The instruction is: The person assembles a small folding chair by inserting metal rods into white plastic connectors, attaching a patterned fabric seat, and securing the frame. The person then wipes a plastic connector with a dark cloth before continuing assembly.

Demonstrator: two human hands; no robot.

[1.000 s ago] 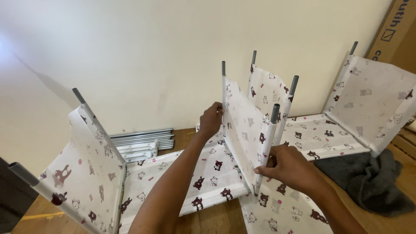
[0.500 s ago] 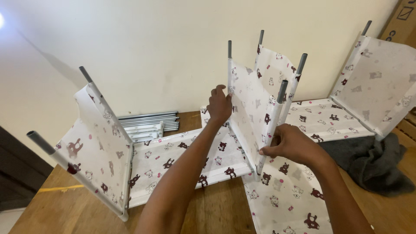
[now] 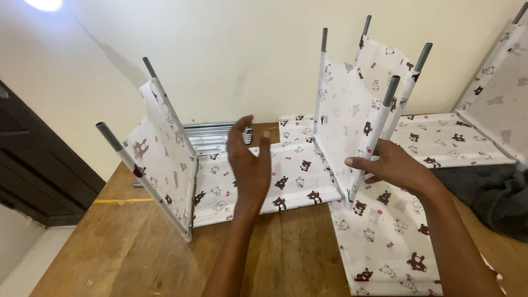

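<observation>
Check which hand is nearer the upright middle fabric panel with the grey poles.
Right. The right hand touches the middle panel at its front pole's lower end. The left hand is open in the air, off to the panel's left, touching nothing.

A home room: wooden table against a plain cream wall, dark door beside it.

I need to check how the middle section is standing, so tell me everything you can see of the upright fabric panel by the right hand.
The upright fabric panel is white cloth printed with small brown bears and pink dots, stretched between grey metal poles whose ends stick out above it. It stands near vertical on the wooden table, joined to flat printed panels around its base. The right hand touches its front pole low down; the left hand is open, apart from it.
</observation>
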